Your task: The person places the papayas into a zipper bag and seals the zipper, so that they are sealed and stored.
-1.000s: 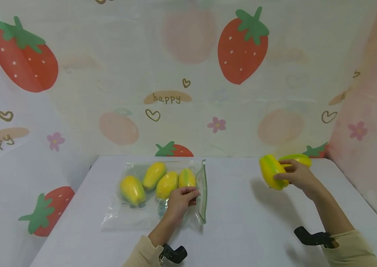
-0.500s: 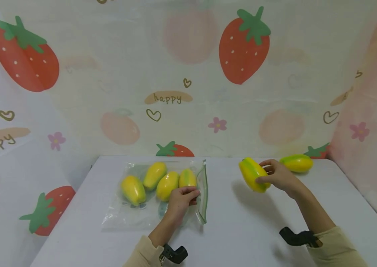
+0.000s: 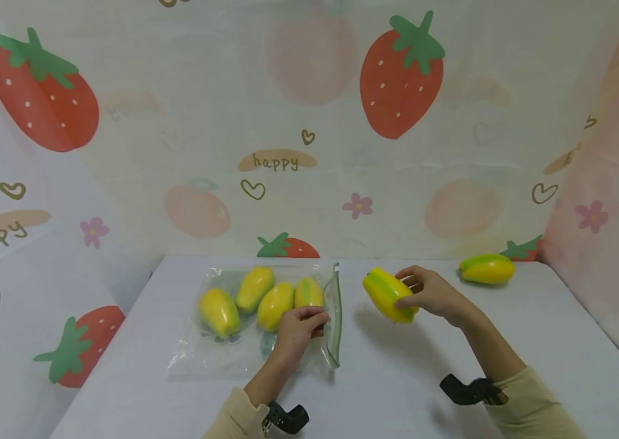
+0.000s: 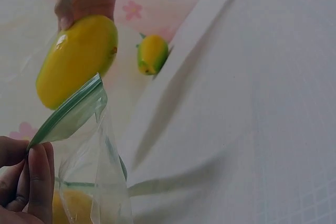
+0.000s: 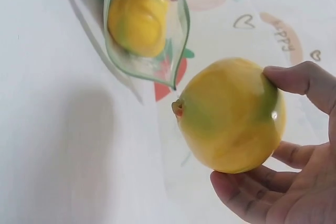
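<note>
My left hand [image 3: 294, 335] pinches the upper edge of a clear zip bag [image 3: 189, 361] lying on the table. The bag's mouth, edged by a green zip strip [image 4: 73, 103], faces right and gapes open in the right wrist view. Inside are several yellow papayas [image 3: 219, 312] with greenish tints. To the right of the mouth, my right hand [image 3: 437, 296] holds another papaya [image 3: 389, 296] above the table, thumb on one side and fingers on the other. Its stem end [image 5: 177, 108] points towards the bag. The left fingers partly cover one bagged papaya.
One more papaya [image 3: 487, 269] lies at the back right of the white table [image 3: 551, 341]. Behind the table hangs a sheet printed with strawberries [image 3: 401, 79]. Black devices [image 3: 287, 419] are strapped to both wrists.
My right hand has carried its papaya leftward, away from the one at the back right and closer to the bag mouth. The left hand keeps its pinch on the bag in the same place.
</note>
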The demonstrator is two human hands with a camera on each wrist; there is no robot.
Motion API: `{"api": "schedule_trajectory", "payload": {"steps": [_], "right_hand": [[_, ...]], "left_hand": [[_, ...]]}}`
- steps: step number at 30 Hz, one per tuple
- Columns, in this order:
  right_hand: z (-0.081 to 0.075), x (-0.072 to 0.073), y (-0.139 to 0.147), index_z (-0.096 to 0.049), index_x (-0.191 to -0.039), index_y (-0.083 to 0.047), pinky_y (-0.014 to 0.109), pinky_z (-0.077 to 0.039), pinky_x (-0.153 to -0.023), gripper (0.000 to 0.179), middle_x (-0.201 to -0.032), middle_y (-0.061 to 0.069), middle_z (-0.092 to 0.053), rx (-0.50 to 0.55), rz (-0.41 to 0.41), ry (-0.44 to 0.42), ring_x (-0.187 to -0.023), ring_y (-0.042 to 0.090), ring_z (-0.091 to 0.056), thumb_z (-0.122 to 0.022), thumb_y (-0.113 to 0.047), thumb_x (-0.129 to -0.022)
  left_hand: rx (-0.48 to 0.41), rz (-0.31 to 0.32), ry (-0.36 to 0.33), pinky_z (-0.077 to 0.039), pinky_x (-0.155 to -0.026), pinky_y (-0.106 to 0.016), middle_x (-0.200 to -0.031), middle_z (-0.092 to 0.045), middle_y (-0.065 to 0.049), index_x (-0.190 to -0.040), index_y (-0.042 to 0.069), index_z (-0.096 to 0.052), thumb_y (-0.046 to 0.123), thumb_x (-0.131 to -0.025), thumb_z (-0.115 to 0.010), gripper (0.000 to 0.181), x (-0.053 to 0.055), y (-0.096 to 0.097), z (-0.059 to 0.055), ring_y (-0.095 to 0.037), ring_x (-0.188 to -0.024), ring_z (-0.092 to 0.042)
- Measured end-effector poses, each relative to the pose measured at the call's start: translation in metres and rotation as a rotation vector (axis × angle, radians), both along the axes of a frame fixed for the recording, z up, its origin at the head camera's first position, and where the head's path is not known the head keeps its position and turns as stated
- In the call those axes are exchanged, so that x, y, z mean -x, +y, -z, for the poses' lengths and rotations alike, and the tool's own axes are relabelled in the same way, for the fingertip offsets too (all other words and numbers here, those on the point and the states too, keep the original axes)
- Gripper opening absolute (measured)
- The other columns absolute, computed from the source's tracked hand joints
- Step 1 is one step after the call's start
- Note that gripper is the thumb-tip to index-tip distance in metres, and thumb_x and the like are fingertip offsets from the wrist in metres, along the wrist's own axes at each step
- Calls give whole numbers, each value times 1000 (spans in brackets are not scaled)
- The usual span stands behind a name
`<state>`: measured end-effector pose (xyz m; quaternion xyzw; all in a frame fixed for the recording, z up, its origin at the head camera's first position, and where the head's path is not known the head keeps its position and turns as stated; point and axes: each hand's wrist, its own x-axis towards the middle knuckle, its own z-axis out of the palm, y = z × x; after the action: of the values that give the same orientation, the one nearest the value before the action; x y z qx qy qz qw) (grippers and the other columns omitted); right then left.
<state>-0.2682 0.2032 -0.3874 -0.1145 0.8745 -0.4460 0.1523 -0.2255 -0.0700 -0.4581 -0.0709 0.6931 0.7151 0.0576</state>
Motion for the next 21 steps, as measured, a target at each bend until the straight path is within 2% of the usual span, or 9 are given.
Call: {"api": "schedule_trajectory", "payload": {"steps": [10, 21], "right_hand": [[6, 2, -22, -50, -131, -2, 44, -55, -93, 67, -126, 21, -57, -6, -63, -25, -101, 25, -59, -78, -23, -74], [12, 2, -37, -52, -127, -4, 42, -55, -92, 60, -119, 17, -62, -12, -183, -52, -96, 22, -58, -78, -22, -76]], "left_hand": [[14, 0, -3, -56, -69, -20, -87, -70, 0, -109, -5, -68, 13, -90, -68, 26, 2, -2, 3, -8, -70, -61], [8, 2, -1, -56, -69, -20, -89, -69, 0, -111, -6, -67, 14, -91, -68, 28, 3, -2, 4, -8, -70, -61]]}}
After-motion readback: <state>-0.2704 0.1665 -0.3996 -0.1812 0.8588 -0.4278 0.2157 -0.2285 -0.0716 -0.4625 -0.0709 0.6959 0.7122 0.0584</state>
